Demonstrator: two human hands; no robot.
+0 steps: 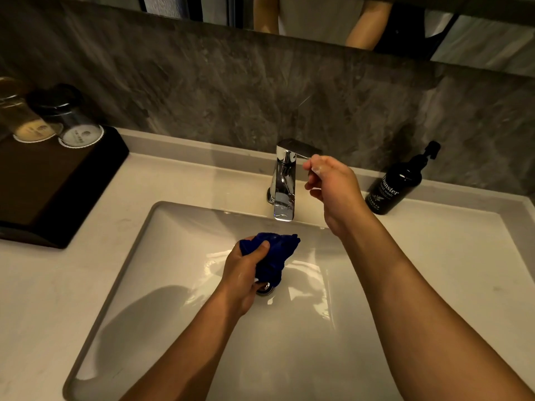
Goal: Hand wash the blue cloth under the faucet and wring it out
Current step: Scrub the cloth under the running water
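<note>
head view: one frame, looking down into a bathroom sink.
left hand (246, 273): fingers and thumb curled round the blue cloth (275, 253), gripping it bunched up.
cloth position: in the air over the sink (162, 227), above the drain (265, 288), just below and in front of the faucet spout (285, 204). Lower end hangs toward the drain; cannot tell if it touches.
right hand (330, 183): at the faucet handle (298, 149), fingers curled narrow, fingertips at the handle's end. Appears to pinch it; contact partly hidden by the hand.
water: no stream visible from the spout. Basin surface looks wet and shiny near the drain.
faucet: chrome, upright, at the back rim of the sink.
counter (52, 285): pale, surrounds the sink.
soap bottle (396, 183): black pump bottle on the counter, right of the faucet, near the wall.
tray (52, 186): dark, back left on the counter, two upturned glasses (69, 123) on it.
mirror (318, 15): top edge, reflects the person's arms.
</note>
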